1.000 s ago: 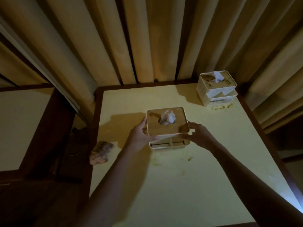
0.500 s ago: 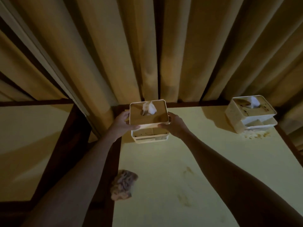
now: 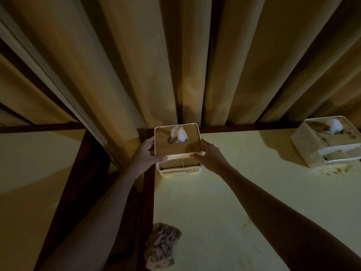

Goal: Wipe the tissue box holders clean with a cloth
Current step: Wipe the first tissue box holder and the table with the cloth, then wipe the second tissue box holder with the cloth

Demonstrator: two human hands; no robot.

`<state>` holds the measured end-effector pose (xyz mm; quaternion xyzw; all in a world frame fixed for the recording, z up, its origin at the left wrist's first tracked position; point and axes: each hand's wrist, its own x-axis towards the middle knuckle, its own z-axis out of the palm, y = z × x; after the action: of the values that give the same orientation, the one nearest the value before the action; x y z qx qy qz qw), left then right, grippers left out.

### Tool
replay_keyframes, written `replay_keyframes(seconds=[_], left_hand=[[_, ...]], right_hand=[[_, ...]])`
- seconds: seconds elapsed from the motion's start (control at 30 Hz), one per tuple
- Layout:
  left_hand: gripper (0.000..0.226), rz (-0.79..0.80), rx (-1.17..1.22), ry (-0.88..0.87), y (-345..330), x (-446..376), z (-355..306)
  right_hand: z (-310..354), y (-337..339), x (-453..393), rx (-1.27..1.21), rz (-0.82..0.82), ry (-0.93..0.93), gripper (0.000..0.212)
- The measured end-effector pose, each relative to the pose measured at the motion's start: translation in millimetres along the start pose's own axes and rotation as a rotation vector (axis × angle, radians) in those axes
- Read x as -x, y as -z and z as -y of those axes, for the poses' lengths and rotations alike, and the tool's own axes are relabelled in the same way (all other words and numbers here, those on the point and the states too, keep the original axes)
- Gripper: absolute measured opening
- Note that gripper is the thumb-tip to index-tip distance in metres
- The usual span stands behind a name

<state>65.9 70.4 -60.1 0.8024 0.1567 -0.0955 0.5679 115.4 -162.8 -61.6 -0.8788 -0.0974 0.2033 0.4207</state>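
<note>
Crumpled cloth [image 3: 161,246] is lying loose on the table's [image 3: 244,202] near-left edge, well apart from both hands. Left hand [image 3: 145,156] is gripping the left side of the wooden-lidded tissue box holder [image 3: 178,149] at the far-left corner, right hand [image 3: 210,156] is clasping its right side. Second, stained tissue box holder [image 3: 324,141] is sitting far right, untouched.

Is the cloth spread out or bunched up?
Bunched up: the cloth lies as a crumpled wad on the table's near left edge, untouched by either hand.
</note>
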Motion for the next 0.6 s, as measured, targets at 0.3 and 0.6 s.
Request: replay_keyframes(seconds=[0.3, 0.6], left_hand=[[0.107, -0.073, -0.086, 0.084, -5, 11, 3], [0.063, -0.071, -0.462, 0.161, -55, 125, 37]], right_hand=[[7, 6, 12, 0.139, 0.051, -0.044, 0.066], [-29, 18, 105, 0.193, 0.024, -0.080, 0.061]])
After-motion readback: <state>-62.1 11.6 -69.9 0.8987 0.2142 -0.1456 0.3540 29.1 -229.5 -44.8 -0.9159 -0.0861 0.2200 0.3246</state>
